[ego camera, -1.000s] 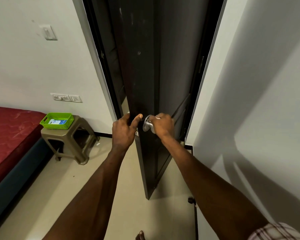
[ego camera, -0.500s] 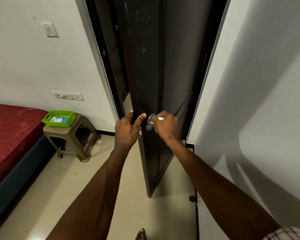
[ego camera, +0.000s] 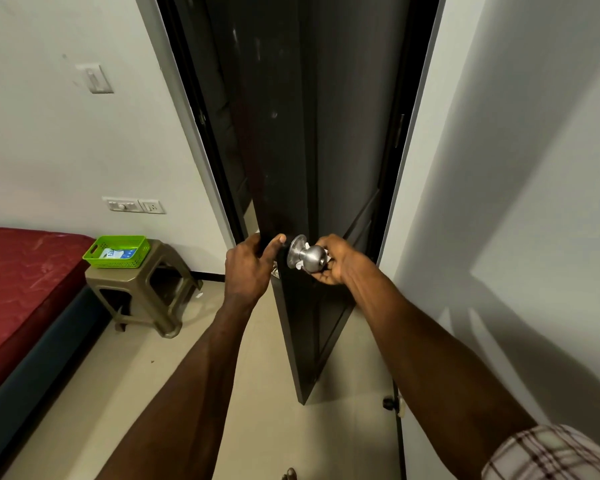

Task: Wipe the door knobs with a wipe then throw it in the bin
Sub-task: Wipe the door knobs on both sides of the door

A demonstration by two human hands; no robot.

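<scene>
A dark door [ego camera: 291, 150] stands ajar, edge-on to me. A round steel knob [ego camera: 310, 258] sticks out from its right face. My right hand [ego camera: 340, 259] cups the knob from the right and below, fingers curled round a white wipe [ego camera: 303, 263] whose bits show beside the knob. My left hand [ego camera: 248, 268] grips the door's edge at knob height, thumb on the near edge, fingers wrapped behind. The knob on the other face is hidden by my left hand.
A brown plastic stool [ego camera: 142, 289] carries a green basket [ego camera: 116, 251] with a blue-white pack, left of the door. A red mattress [ego camera: 18, 282] lies at the far left. White wall [ego camera: 516, 202] close on the right. A door stopper [ego camera: 390, 402] sits on the floor.
My right hand has slid off the top of the knob to its right and underside, so the steel knob now shows. The view has shifted slightly; my left hand stays on the door edge.
</scene>
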